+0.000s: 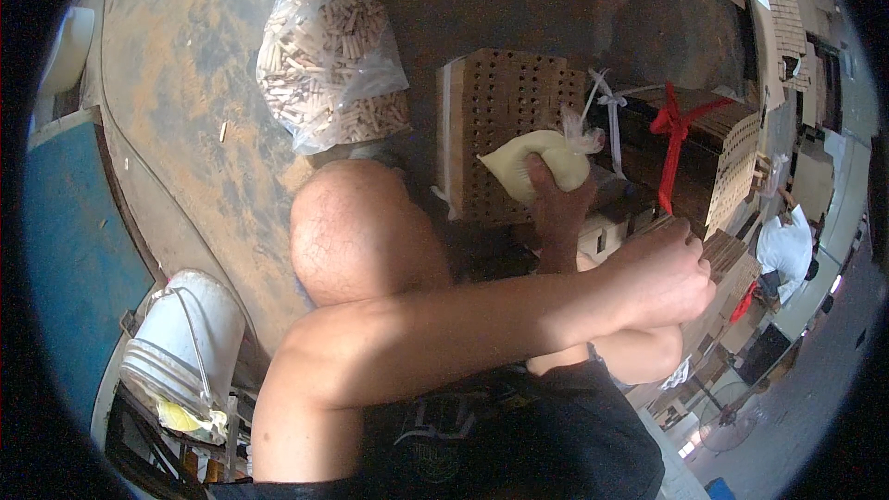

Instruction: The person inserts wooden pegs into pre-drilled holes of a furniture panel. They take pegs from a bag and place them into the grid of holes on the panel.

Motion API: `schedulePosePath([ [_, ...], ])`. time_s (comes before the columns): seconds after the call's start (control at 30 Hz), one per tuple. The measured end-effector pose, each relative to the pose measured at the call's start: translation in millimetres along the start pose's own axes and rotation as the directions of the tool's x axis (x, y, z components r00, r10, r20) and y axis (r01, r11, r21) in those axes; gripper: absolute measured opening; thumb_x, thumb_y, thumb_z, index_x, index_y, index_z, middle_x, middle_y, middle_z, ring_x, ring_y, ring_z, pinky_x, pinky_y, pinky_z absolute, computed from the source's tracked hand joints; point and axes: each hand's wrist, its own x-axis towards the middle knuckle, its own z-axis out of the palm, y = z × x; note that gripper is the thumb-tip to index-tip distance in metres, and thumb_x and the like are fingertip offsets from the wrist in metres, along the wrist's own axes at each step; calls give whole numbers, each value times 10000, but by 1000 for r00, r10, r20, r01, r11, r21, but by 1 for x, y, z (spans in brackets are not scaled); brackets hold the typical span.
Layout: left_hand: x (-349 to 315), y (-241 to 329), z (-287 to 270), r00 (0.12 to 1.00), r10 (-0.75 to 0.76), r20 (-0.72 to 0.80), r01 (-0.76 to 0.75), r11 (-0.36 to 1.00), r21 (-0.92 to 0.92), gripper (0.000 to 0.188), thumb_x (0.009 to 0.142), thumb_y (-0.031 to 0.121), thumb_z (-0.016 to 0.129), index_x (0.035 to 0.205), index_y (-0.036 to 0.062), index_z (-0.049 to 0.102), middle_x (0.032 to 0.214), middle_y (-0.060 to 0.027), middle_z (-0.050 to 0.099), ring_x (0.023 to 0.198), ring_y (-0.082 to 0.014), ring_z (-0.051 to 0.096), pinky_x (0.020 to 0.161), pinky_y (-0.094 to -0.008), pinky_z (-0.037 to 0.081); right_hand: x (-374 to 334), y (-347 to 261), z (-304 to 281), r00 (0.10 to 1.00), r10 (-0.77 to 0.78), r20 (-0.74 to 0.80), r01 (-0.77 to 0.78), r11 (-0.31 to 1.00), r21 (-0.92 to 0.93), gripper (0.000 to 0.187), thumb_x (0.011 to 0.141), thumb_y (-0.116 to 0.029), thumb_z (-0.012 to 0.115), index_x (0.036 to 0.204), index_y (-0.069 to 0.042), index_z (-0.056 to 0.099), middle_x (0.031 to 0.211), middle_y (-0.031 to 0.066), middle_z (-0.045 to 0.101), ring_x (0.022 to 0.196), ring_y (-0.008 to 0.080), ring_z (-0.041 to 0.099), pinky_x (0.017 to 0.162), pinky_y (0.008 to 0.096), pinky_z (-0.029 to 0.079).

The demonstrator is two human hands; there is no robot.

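Observation:
My right hand (560,204) is wrapped round a clear plastic bag of pale yellow paste (532,153), its thumb pressed on the front. The bag is gathered at its upper right and comes to a point at the left. Behind it stands a stack of wooden boards with rows of holes (500,83), held by a white strap. My left arm crosses in front of my body, and my left hand (667,278) is closed in a fist at the right. What that fist holds, if anything, is hidden. Near it stands a second holed wooden stack (736,167), tied with red ribbon (674,125).
A clear bag full of small wooden dowels (333,69) sits on the dusty floor beyond my knee. At left are a white bucket (190,329) and a blue panel (74,259). Far right, a person in a white shirt (785,245) works among stacked boards; a fan (724,421) stands below.

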Motion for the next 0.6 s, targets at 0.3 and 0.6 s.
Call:
schedulePosePath([
  [0.3,2,2,-1,999,8,36,-8,1000,-8,121,775,189,628,770,111,720,764,-47,708,781,-230,669,770,-416,478,0,-12,14,989,-144,44,150,947,-283,400,758,-174,832,1066,23,668,994,93,700,890,175,651,806,343,526],
  [0.6,1,0,-1,999,21,32,-22,1000,13,107,756,190,647,768,108,715,759,-40,705,768,-225,667,746,-407,475,-4,2,-7,995,-7,-98,9,1000,21,564,736,-177,852,1189,29,587,1097,105,654,959,188,640,833,343,518],
])
